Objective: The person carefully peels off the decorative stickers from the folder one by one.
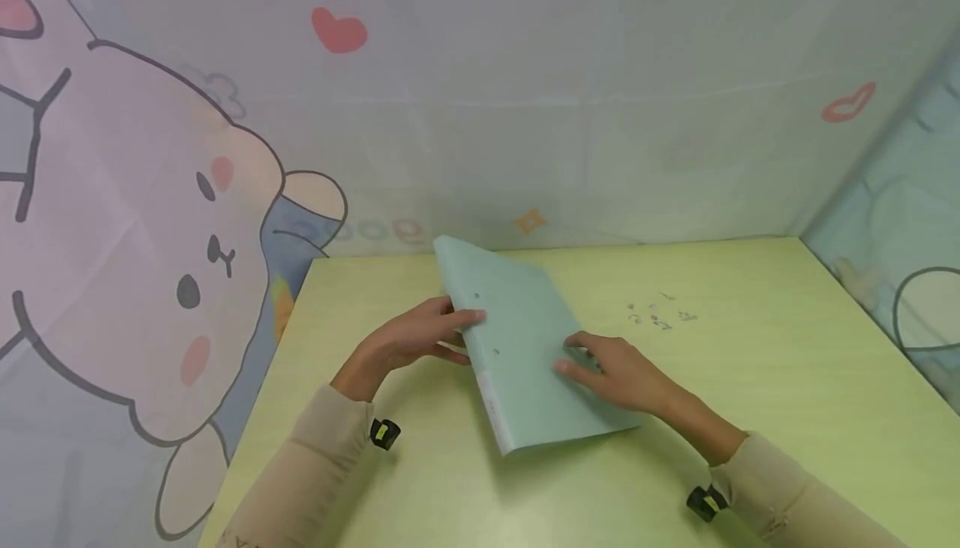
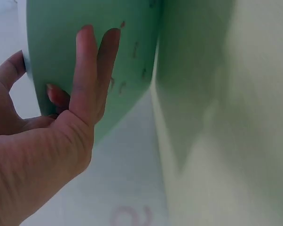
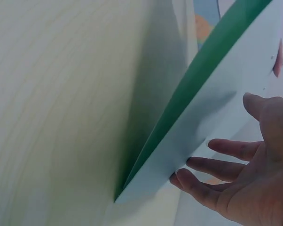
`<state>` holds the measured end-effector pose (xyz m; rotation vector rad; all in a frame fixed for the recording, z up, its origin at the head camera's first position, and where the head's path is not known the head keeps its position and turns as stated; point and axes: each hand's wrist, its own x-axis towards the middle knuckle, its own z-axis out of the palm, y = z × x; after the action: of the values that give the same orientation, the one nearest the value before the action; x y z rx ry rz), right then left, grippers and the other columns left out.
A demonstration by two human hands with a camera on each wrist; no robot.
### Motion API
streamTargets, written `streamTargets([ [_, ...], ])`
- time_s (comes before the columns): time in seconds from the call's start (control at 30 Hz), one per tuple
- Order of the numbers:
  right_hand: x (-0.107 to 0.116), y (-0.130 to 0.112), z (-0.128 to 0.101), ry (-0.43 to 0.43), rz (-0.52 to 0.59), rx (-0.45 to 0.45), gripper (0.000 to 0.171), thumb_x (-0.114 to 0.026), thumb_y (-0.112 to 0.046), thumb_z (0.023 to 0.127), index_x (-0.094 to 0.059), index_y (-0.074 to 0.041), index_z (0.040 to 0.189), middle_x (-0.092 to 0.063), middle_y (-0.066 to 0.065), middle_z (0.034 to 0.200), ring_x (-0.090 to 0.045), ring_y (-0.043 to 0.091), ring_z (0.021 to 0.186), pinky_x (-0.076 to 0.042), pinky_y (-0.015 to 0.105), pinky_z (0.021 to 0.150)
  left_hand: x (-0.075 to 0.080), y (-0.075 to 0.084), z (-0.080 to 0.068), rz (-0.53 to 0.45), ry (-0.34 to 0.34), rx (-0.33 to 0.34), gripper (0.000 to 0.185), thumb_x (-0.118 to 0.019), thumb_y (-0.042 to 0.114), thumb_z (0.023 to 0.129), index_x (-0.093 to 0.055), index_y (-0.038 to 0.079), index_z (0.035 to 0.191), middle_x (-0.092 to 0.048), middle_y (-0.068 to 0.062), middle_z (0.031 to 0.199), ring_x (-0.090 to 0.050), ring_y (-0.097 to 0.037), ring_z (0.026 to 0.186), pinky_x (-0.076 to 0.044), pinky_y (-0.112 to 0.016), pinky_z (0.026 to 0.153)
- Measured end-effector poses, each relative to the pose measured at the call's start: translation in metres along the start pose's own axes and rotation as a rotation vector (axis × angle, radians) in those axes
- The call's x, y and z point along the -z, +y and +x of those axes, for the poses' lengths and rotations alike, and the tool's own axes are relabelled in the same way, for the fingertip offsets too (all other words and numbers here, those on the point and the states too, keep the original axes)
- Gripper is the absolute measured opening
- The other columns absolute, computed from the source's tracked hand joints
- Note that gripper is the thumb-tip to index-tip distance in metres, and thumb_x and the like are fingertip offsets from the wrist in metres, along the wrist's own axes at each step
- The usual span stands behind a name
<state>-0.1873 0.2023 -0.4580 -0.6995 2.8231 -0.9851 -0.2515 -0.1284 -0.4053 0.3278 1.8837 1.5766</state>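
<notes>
A light green ring-binder-like folder [image 1: 521,314] stands tilted over the table, its spine side raised to the left and its opposite edge low on the right. My left hand [image 1: 415,334] grips the spine edge, thumb on the outer cover and fingers behind it. In the left wrist view, two of those fingers [image 2: 87,70] extend along the darker green face. My right hand [image 1: 626,371] is at the cover's right part with its fingers spread. The right wrist view has its fingertips [image 3: 192,162] at the pale cover, and firm contact is hard to tell.
A yellow-green table [image 1: 757,364] lies beneath, with small printed-looking marks [image 1: 660,317] right of the folder. Behind it hangs a pale cloth backdrop [image 1: 600,114] with hearts and a large cartoon animal [image 1: 165,239] on the left. Another patterned cloth [image 1: 907,198] borders the right side.
</notes>
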Motion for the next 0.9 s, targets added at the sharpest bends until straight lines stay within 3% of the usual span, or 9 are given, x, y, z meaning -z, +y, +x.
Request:
streamTargets([
  [0.2, 0.0, -0.007, 0.0, -0.016, 0.055, -0.01, 0.054, -0.059, -0.046, 0.109, -0.064, -0.001, 0.138, -0.069, 0.02, 0.134, -0.069, 0.037, 0.117, -0.056, 0.054, 0.094, -0.018, 0.018, -0.01, 0.005, 0.033, -0.052, 0.055, -0.065, 0.036, 0.108, -0.049, 0.006, 0.151, -0.062, -0.015, 0.141, -0.068, -0.033, 0.123, -0.06, -0.048, 0.094],
  [0.5, -0.001, -0.019, -0.002, -0.046, 0.293, 0.062, 0.049, -0.055, -0.036, 0.112, -0.056, -0.007, 0.152, -0.064, 0.013, 0.145, -0.067, 0.035, 0.126, -0.057, 0.049, 0.1, -0.052, 0.042, -0.032, 0.005, 0.119, -0.167, 0.054, -0.063, 0.038, 0.109, -0.046, 0.009, 0.151, -0.056, -0.017, 0.141, -0.063, -0.037, 0.13, -0.062, -0.05, 0.087],
  [0.6, 0.001, -0.024, -0.001, -0.04, 0.349, 0.099, 0.047, -0.053, -0.032, 0.113, -0.055, -0.009, 0.154, -0.064, 0.01, 0.144, -0.069, 0.033, 0.123, -0.059, 0.048, 0.096, -0.063, 0.048, -0.039, 0.032, 0.155, -0.187, 0.049, -0.063, 0.039, 0.108, -0.05, 0.007, 0.143, -0.054, -0.017, 0.136, -0.063, -0.037, 0.13, -0.064, -0.048, 0.082],
  [0.77, 0.012, -0.037, 0.005, -0.06, 0.503, 0.136, 0.045, -0.043, -0.029, 0.117, -0.052, -0.009, 0.156, -0.068, 0.015, 0.133, -0.072, 0.029, 0.103, -0.06, 0.046, 0.083, -0.079, 0.055, -0.046, 0.106, 0.206, -0.233, 0.045, -0.062, 0.046, 0.108, -0.051, 0.005, 0.121, -0.055, -0.013, 0.133, -0.061, -0.034, 0.134, -0.064, -0.047, 0.08],
  [0.9, 0.024, -0.049, 0.01, -0.043, 0.661, 0.15, 0.048, -0.034, -0.03, 0.118, -0.051, -0.004, 0.155, -0.065, 0.023, 0.128, -0.068, 0.034, 0.099, -0.061, 0.042, 0.084, -0.09, 0.056, -0.047, 0.229, 0.207, -0.268, 0.051, -0.057, 0.056, 0.107, -0.05, 0.009, 0.127, -0.056, -0.008, 0.138, -0.055, -0.03, 0.141, -0.063, -0.045, 0.086],
])
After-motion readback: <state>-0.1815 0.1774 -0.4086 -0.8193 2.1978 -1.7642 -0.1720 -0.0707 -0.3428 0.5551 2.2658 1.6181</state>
